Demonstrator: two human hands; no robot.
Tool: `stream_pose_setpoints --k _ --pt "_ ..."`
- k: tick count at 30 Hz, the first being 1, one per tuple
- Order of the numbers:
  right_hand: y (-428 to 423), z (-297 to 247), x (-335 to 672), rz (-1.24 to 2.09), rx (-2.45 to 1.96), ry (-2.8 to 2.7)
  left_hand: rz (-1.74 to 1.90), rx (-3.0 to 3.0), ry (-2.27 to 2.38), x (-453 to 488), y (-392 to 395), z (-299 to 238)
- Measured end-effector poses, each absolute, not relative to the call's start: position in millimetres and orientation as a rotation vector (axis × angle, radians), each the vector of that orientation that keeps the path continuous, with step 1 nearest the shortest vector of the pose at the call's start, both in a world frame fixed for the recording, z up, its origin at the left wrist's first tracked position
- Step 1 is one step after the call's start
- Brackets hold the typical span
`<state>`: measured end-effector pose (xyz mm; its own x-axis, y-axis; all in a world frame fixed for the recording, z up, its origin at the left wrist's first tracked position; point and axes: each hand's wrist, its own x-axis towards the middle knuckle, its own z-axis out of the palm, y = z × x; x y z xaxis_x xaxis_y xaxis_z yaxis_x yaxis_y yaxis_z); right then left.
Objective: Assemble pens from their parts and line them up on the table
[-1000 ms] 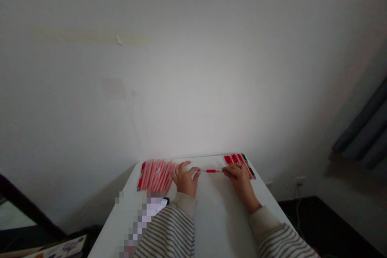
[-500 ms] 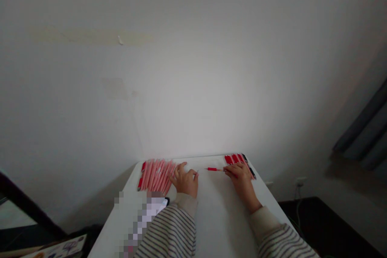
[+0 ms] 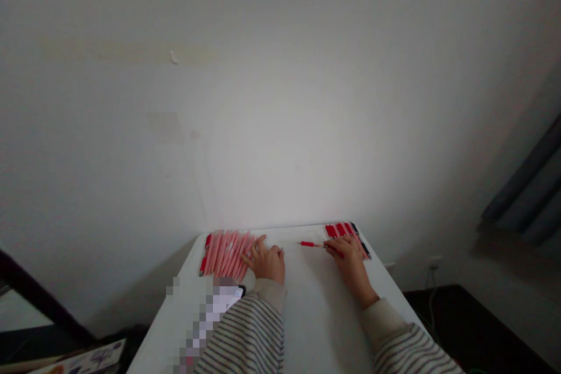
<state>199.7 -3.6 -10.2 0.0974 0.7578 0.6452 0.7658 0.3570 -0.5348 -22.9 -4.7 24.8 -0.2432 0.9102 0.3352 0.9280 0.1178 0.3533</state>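
Red shows on the grip of the pen [image 3: 307, 243], pinched at its rear end by the thumb and forefinger of the right hand [image 3: 348, 251]. The pen lies nearly level across the view, its thin tip pointing at the left hand [image 3: 267, 263], with a gap between; whether its underside touches the table [image 3: 307, 315] I cannot tell. On the left hand, thumb and forefinger are drawn together and the other fingers are spread; a small pale bit shows at the pinch, too small to say whether anything is gripped there.

Just beside those spread fingers is a heap of pink pens [image 3: 223, 254], packed close and mostly slanting the same way, with red parts showing along the far left side. Beyond the right hand, at the table's far right corner, lies a short row of pens [image 3: 340, 229] with red ends, the outermost having black parts, partly hidden by the hand.

Beige cuffs [image 3: 381, 318] end both striped sleeves [image 3: 245, 336]. By the left forearm lies a pixelated slab [image 3: 219, 302] with a dark corner. The table is white and its far edge stands against a pale wall [image 3: 280, 99]. Low on the right are an outlet [image 3: 435, 261] with a cable [image 3: 433, 298] and, higher, dark cloth [image 3: 530, 193].
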Motion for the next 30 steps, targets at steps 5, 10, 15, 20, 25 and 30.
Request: stream_pose_setpoints --k 5,10,15,20,25,30 --pt "-3.6 -10.4 199.9 -0.025 -1.367 -1.645 -0.767 -1.899 -2.327 -22.4 -4.6 24.3" --pt "-5.1 -7.5 198.4 -0.041 -1.359 -1.634 -0.758 -1.888 -2.336 -22.9 -4.6 24.2" --pt "-4.3 -7.0 199.1 -0.009 -1.356 -1.655 -0.752 -1.894 -2.342 -23.1 -5.3 25.6" --pt "-3.3 -8.8 200.5 0.007 -1.36 -1.649 -0.738 -1.906 -2.356 -22.7 -6.2 27.2" --pt "-3.4 -8.7 200.1 -0.009 -1.362 -1.643 -0.724 -1.901 -2.378 -22.7 -7.4 29.1" --pt "-5.1 -7.4 199.5 0.002 -1.382 -1.644 -0.781 -1.883 -2.347 -24.2 -8.7 30.3"
